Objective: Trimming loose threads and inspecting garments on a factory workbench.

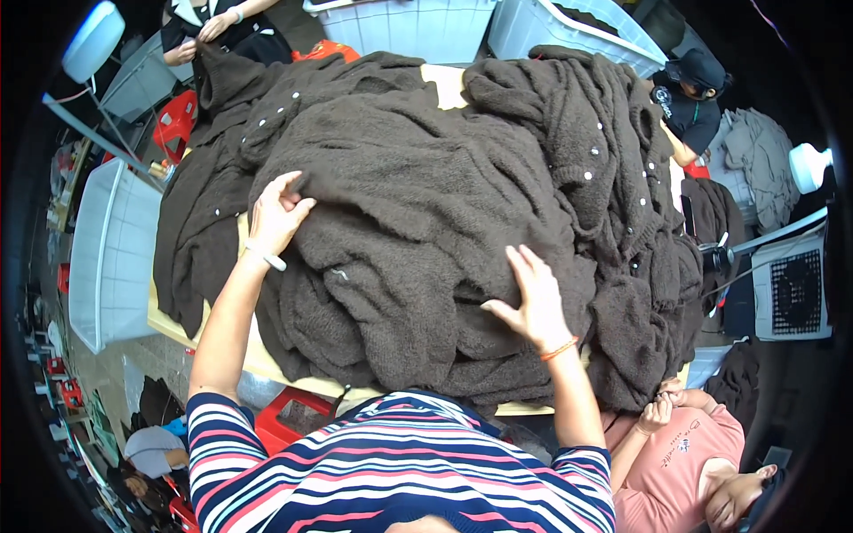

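Observation:
A big heap of dark brown, fuzzy knit garments [400, 147] covers the table in front of me. At the heap's left side is my left hand [277, 216], its fingers bent and its thumb apart from them. A blurred fold of brown knit lies right by those fingertips; I see no firm grip on it. My right hand [538, 302] rests palm down on the knit at right of centre, fingers stretched and thumb spread. Between the hands a loose ridge of fabric runs across the pile, and a small pale tag or thread [341, 275] shows on it.
Buttoned brown knits [591, 151] lie to the right. A pale plastic bin [107, 258] stands left, another bin [409, 31] at the far side. Co-workers sit around: one in pink [684, 444] at lower right, one in a dark cap [697, 98] far right, another's hands [213, 31] far left.

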Tool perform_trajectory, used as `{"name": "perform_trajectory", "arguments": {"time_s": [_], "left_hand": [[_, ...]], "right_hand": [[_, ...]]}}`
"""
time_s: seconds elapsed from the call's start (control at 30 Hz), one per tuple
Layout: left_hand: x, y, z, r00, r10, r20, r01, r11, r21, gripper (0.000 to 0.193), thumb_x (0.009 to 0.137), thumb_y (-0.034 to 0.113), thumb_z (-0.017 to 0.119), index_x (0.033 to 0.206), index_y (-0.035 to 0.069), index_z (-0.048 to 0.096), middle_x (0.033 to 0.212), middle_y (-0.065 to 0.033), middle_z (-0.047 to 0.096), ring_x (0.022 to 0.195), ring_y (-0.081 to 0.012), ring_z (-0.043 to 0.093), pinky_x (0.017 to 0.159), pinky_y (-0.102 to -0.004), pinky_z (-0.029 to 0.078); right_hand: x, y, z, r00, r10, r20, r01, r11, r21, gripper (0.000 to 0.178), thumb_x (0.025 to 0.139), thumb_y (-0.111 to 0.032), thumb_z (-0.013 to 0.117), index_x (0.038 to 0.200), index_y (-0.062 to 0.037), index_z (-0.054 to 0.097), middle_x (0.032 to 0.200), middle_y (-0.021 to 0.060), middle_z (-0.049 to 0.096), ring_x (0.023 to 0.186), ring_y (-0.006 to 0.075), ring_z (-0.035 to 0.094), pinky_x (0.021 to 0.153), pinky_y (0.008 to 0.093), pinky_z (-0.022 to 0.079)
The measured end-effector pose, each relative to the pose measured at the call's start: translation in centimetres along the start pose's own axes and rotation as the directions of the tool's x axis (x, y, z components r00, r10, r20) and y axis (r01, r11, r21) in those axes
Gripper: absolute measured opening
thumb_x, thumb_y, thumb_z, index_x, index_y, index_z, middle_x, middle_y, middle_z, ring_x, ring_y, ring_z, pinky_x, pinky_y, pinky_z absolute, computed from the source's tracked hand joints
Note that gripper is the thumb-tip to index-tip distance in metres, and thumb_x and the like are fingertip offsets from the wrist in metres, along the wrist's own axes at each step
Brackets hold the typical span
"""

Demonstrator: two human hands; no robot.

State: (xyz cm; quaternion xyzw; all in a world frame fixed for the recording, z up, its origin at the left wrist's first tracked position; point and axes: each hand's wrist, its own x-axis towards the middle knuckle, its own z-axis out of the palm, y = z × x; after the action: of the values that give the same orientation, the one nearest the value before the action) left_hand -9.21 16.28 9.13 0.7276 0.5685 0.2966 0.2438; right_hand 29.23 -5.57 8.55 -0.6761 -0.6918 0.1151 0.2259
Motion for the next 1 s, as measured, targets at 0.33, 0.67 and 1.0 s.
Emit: {"name": "perform_trajectory", "arguments": {"time_s": [0.33, 0.67, 1.0], "left_hand": [[3.3, -2.3, -3.2, 0.980, -0.199, 0.005, 0.115, 0.546, -0.830, 0.027, 0.091, 0.013, 0.064, 0.115, -0.001, 0.059, 0.110, -0.0081, 0.064, 0.099, -0.0156, 0.061, 0.091, -0.0290, 0.046], [16.5, -3.9, -0.3, 0.946, -0.052, -0.320, 0.025, 0.996, -0.089, 0.033, 0.091, 0.031, 0.067, 0.100, -0.001, 0.067, 0.085, -0.0068, 0.071, 0.088, -0.0179, 0.066, 0.084, -0.0288, 0.048], [20.4, -5.3, 3.8, 0.941, -0.330, 0.080, 0.285, 0.895, 0.342, 0.052, 0.072, 0.022, 0.080, 0.117, 0.001, 0.064, 0.119, -0.0206, 0.064, 0.113, -0.0299, 0.061, 0.099, -0.0362, 0.046]], "right_hand": [[-0.6, 2.6, -4.8, 0.936, 0.173, 0.306, -0.329, 0.738, 0.590, 0.045, 0.072, 0.002, 0.050, 0.115, 0.0032, 0.064, 0.108, 0.0124, 0.068, 0.103, 0.0205, 0.062, 0.094, 0.0300, 0.046], [8.0, 4.7, -6.1, 0.919, 0.378, 0.115, -0.351, 0.650, 0.674, 0.020, 0.093, -0.014, 0.064, 0.083, 0.0031, 0.066, 0.075, -0.0064, 0.057, 0.073, 0.0027, 0.048, 0.066, 0.0212, 0.040], [15.2, 4.7, 2.4, 0.980, 0.172, 0.102, -0.200, 0.865, 0.460, 0.036, 0.080, -0.016, 0.075, 0.110, 0.0016, 0.067, 0.104, 0.0081, 0.071, 0.090, 0.0161, 0.063, 0.089, 0.0295, 0.048]]}}
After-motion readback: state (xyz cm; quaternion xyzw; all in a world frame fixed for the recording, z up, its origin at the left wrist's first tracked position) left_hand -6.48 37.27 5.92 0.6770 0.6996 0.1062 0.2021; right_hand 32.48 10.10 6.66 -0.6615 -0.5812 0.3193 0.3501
